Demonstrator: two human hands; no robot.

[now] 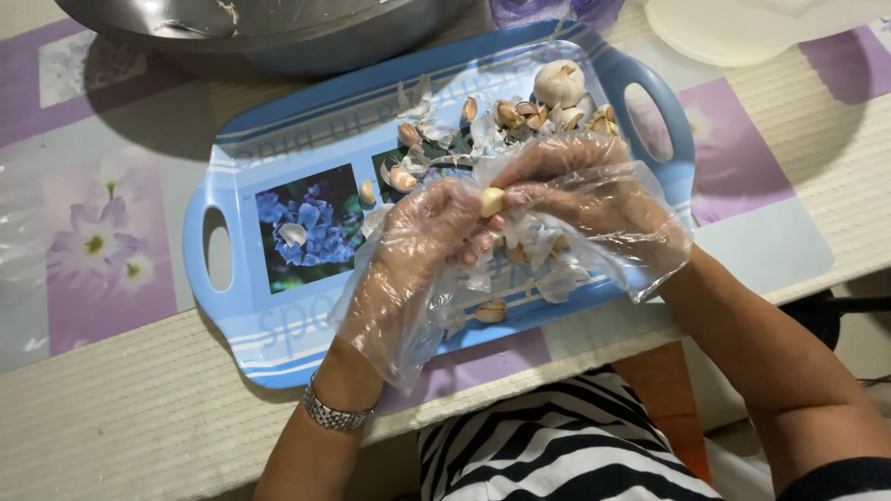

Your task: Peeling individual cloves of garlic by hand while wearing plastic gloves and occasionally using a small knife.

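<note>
While I worked above the blue tray (232, 199), my gloved left hand (422, 246) and right hand (594, 199) pinched one peeled garlic clove (492, 201) together. The tray lay on a floral tablecloth (93, 241); a steel bowl (278, 28) stood just behind the tray.

- Soft, even indoor light is falling from above.
- The metal bowl (269, 28) is casting a shadow onto the desk (111, 408).
- Plastic gloves are glinting faintly.
- Focus is staying sharp throughout.

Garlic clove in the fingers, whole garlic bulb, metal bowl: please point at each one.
garlic clove (492, 200), head view, its bare middle.
garlic bulb (560, 83), head view, its rounded side.
metal bowl (306, 42), head view, its outer wall.
</note>
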